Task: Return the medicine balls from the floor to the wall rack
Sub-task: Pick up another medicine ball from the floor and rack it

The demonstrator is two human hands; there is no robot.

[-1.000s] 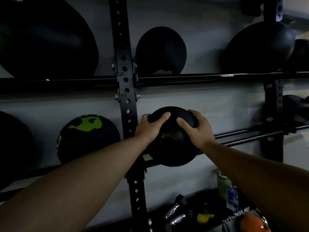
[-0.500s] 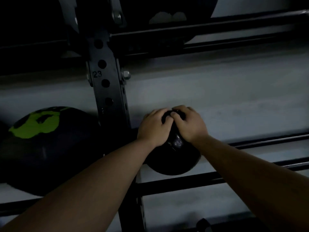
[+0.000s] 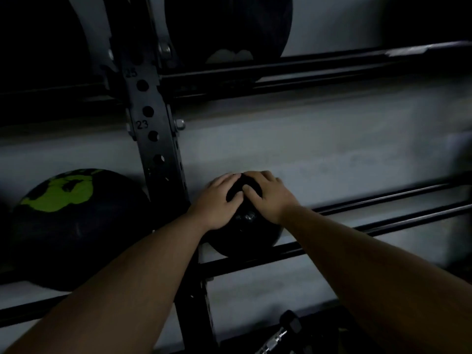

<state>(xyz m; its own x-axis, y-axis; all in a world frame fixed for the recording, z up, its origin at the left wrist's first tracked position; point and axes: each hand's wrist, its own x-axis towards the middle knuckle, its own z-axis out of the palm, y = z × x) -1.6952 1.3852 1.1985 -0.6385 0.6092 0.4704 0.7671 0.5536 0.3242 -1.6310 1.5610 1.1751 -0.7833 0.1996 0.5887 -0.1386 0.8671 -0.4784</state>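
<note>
A small black medicine ball rests on the two rails of the lower rack shelf, just right of the black upright post. My left hand lies over its top left side and my right hand over its top right, fingertips almost meeting on the crown. Both hands grip the ball. Its upper half is hidden under my hands.
A larger black ball with a green splash sits on the same shelf left of the post. Another black ball sits on the upper shelf rail. A dumbbell lies below. The grey wall is close behind.
The ball has gone from held in front of the rack to resting on the lower rails. My hands slid up onto its top. The view moved closer, then tilted slightly up.
</note>
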